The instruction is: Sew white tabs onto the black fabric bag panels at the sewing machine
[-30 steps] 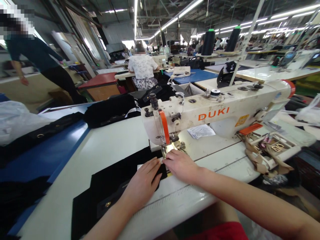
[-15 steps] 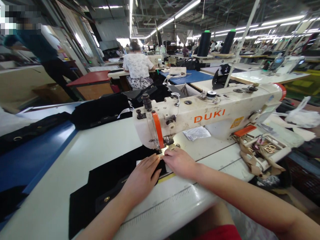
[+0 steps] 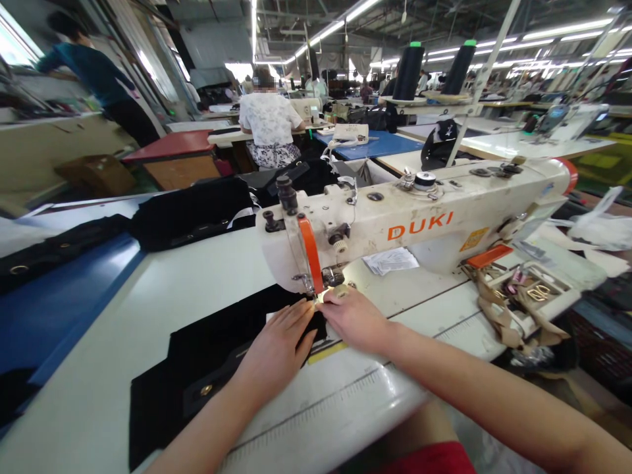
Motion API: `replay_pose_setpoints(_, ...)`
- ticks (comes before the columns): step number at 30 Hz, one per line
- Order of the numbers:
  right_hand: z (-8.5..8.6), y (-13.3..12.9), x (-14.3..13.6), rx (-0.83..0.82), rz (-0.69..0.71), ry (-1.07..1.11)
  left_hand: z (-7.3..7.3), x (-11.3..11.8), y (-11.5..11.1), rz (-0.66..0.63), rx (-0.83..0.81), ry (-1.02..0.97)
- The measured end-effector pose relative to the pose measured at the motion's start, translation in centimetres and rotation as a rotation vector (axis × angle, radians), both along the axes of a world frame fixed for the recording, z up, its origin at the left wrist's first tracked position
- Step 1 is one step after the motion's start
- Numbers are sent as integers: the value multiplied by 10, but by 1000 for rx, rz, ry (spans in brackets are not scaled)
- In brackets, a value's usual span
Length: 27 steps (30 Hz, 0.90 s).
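A white sewing machine [image 3: 365, 224] with orange lettering stands across the table, its lit needle area just beyond my fingertips. Black fabric [image 3: 212, 336] with a brass eyelet lies flat to the left of the needle and under it. My left hand [image 3: 279, 342] rests on this fabric, fingers stretched out, thumb apart, tips by the presser foot. A bit of white [image 3: 270, 317] shows beside its fingers. At the right of the needle my right hand [image 3: 353, 318] has its fingers bent together at the fabric's edge; what they pinch is too small to make out.
Folded black pieces [image 3: 192, 210] lie at the table's back left. On the right are a tray [image 3: 553, 289] of metal rings with tan straps and paper slips [image 3: 391, 261] under the machine arm. A seated person [image 3: 270, 122] is ahead; another person [image 3: 91, 76] stands far left.
The camera view has shifted slightly. Both hands remain beside the needle, and the black fabric lies nearly the same against them. The standing person at the left has changed posture slightly.
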State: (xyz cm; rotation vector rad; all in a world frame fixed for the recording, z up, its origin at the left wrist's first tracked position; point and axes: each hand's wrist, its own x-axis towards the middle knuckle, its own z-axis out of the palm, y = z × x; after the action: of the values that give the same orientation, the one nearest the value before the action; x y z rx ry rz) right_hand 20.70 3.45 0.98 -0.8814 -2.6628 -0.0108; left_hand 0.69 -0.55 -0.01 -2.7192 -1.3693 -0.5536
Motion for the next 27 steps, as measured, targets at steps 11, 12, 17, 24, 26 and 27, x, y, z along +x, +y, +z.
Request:
replay_pose_setpoints(11, -5, -1, 1, 24, 15, 0, 1, 0, -2, 10, -15, -27)
replay_pose_setpoints(12, -5, -1, 0, 27, 16, 0, 1, 0, -1, 9, -12, -25)
replay_pose_setpoints(17, -6, 0, 0, 16, 14, 8, 3, -1, 5, -2, 9, 0)
replay_pose_setpoints(24, -12, 0, 1, -13, -23, 29, 1, -7, 23, 5, 40, -8)
replay_pose_setpoints(26, -12, 0, 2, -3, -38, 52, 1, -7, 26, 3, 42, -14)
replay_pose_setpoints(27, -11, -1, 2, 4, -47, 62, 1, -7, 26, 5, 42, -12)
